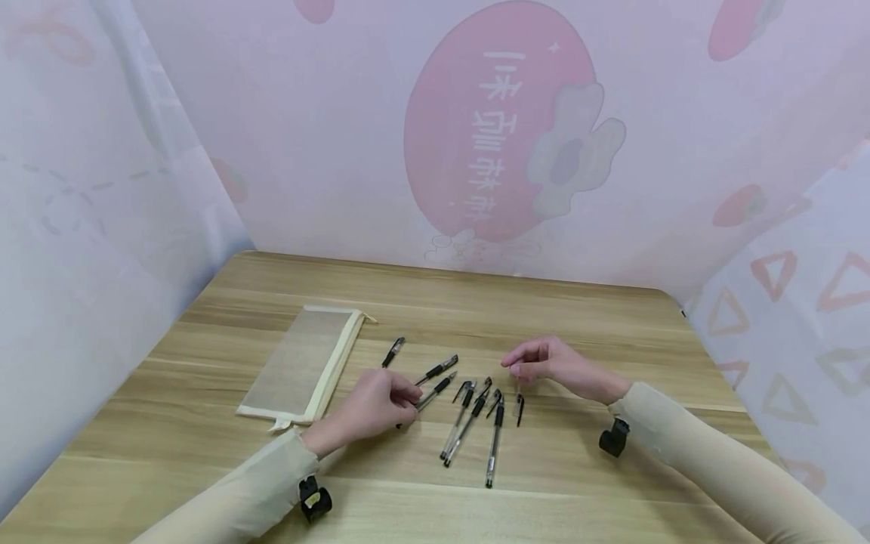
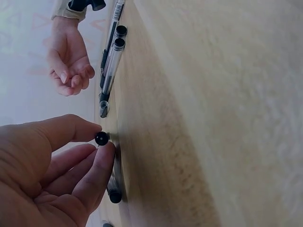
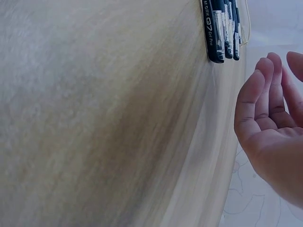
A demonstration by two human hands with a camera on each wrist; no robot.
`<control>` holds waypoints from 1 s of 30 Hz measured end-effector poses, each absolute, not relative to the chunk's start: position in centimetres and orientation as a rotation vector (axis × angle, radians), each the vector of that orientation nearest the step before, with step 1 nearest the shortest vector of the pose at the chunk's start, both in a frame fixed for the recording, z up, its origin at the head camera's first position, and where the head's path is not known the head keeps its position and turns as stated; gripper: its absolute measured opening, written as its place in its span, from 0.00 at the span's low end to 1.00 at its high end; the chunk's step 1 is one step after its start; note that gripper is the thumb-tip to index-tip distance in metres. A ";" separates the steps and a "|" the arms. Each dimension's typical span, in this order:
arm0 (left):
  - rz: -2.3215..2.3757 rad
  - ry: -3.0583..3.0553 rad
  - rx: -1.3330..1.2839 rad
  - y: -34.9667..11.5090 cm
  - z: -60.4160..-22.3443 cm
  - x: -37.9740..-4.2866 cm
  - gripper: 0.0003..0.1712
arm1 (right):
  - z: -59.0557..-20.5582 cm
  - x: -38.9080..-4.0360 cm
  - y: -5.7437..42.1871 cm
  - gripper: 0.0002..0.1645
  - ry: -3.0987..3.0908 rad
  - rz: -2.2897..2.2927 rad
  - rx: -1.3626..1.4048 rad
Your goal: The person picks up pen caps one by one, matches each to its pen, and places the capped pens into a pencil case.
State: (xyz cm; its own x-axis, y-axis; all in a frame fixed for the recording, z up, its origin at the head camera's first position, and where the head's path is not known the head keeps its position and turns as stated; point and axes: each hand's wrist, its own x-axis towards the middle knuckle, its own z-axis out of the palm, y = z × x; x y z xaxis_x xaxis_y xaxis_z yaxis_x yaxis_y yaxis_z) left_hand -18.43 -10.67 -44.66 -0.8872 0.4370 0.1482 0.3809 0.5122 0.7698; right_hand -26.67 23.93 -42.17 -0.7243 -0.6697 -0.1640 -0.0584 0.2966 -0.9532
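Note:
My left hand [image 1: 374, 404] pinches a gel pen [image 1: 437, 391] between thumb and fingers; its slim tip points away, up and to the right. In the left wrist view, the black round end of the held pen [image 2: 102, 138] shows at the fingertips. My right hand [image 1: 564, 370] hovers above the table with loosely bent fingers and nothing visible in them. Just below it lies a small clear-and-black piece [image 1: 520, 408], resembling a pen cap. Between the hands, several clear pens with black caps, including one pen [image 1: 495, 442], lie side by side. Another capped pen [image 1: 438, 369] lies beyond the held one.
A see-through pouch [image 1: 299, 363] with cream edging lies left of the pens. One more pen [image 1: 393, 352] sits near it, partly behind the left hand. The wooden table [image 1: 578, 483] ends at a printed curtain [image 1: 326, 151] at the back and sides.

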 end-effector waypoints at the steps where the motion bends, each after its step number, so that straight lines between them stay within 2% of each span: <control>1: 1.339 2.671 0.712 -10.7 -44.7 -18.4 0.12 | -42.2 -26.7 23.9 0.23 2.021 -1.447 -0.647; 11: 1.391 2.611 0.621 -10.6 -44.5 -18.3 0.10 | -42.5 -26.7 24.0 0.20 2.016 -1.449 -0.667; 30: 1.397 2.578 0.593 -10.5 -44.3 -18.1 0.11 | -42.5 -26.4 24.1 0.22 2.018 -1.450 -0.623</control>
